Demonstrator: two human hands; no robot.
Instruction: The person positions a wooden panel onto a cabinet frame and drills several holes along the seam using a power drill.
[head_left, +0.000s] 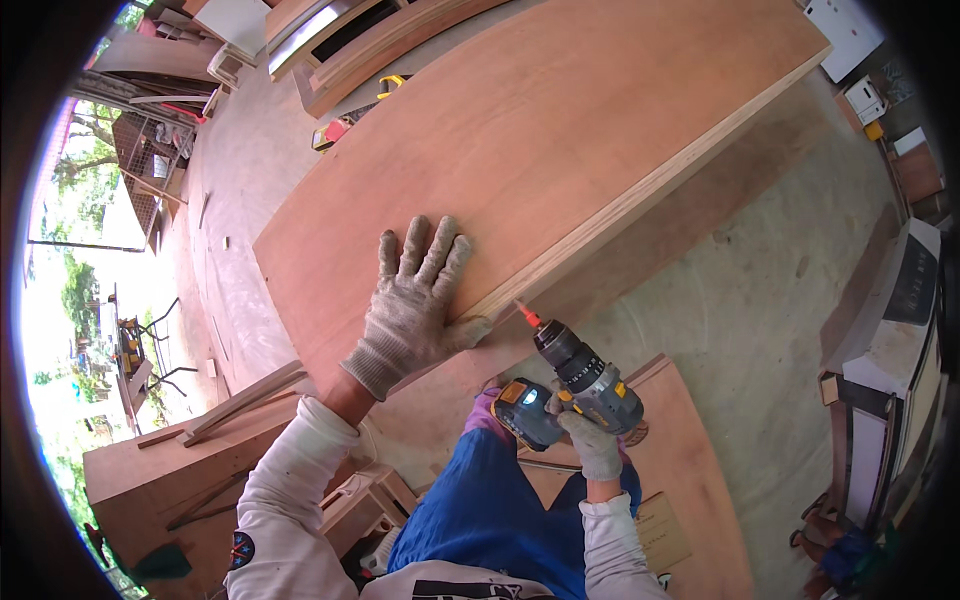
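Observation:
My left hand (413, 295), in a grey knit glove, lies flat with fingers stretched on a large reddish-brown plywood panel (560, 130), its thumb at the near edge. In my right hand (592, 442), also gloved, is a black and yellow cordless drill (585, 375) with a glowing light near its base. An orange-collared bit (529, 314) points up toward the panel's layered edge; its tip appears close to that edge, and I cannot tell whether they touch.
Another plywood sheet (690, 480) lies at my right below. A wooden box-like piece (190, 460) stands at the left. Behind the panel are a tape measure (330, 134) and a yellow-handled tool (392, 84). White and dark cabinet pieces (885, 370) stand at the right.

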